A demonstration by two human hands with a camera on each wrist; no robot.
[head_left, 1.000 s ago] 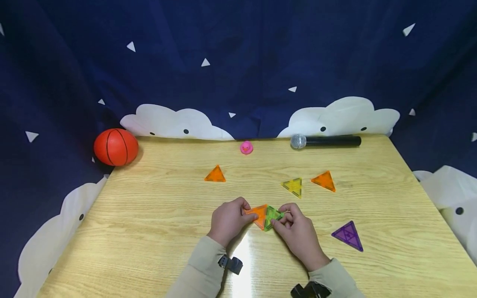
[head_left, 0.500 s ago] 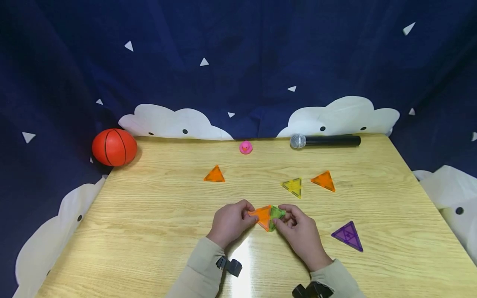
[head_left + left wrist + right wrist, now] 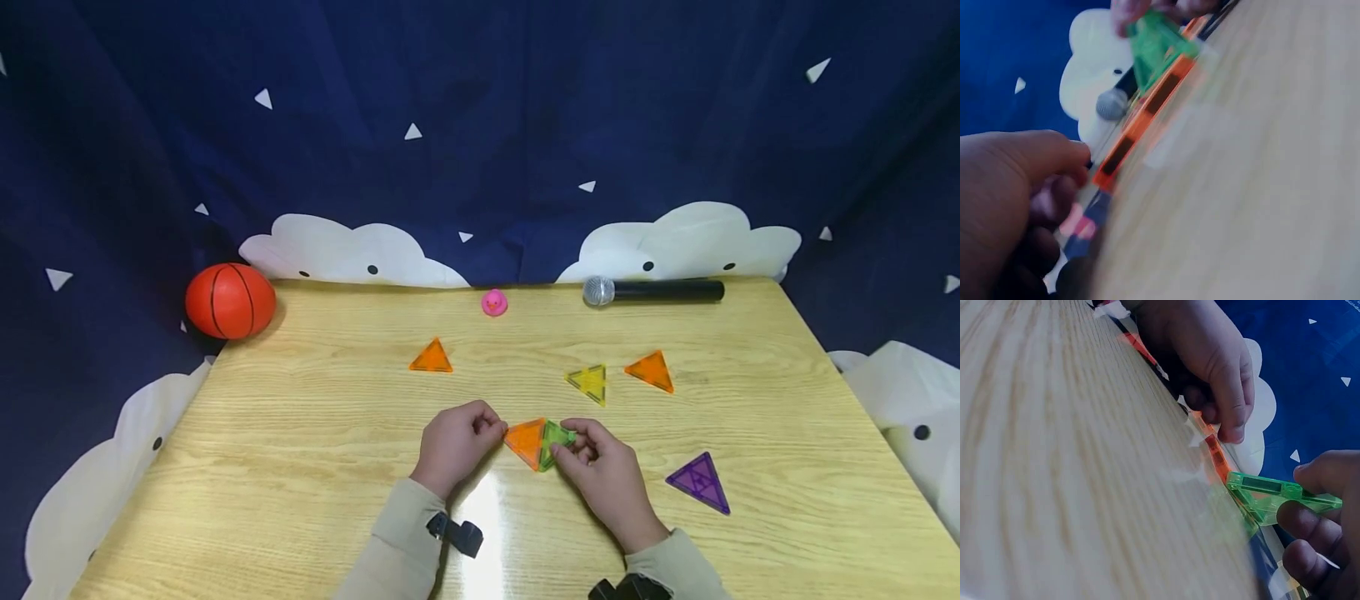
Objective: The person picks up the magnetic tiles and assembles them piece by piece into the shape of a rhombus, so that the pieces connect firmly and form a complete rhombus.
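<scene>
Joining tiles, looks like: your right hand [image 3: 606, 475] pinches the green piece [image 3: 551, 442] against the orange tile [image 3: 527, 442], well in from the desk [image 3: 300, 467]'s far edge. Left hand [image 3: 456, 446]'s fingers curl at its tip, can't tell if gripping. Next probably needs steadying there.

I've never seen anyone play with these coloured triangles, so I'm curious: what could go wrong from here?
The right hand pinches the green piece, which tilts up beside the orange tile; a twist might pull the two apart.

The left hand is only by the orange tile's outer corner, and a firm grip isn't clear, so the tile could swing.

The yellow triangle lies just beyond the right hand and might get nudged.
</scene>
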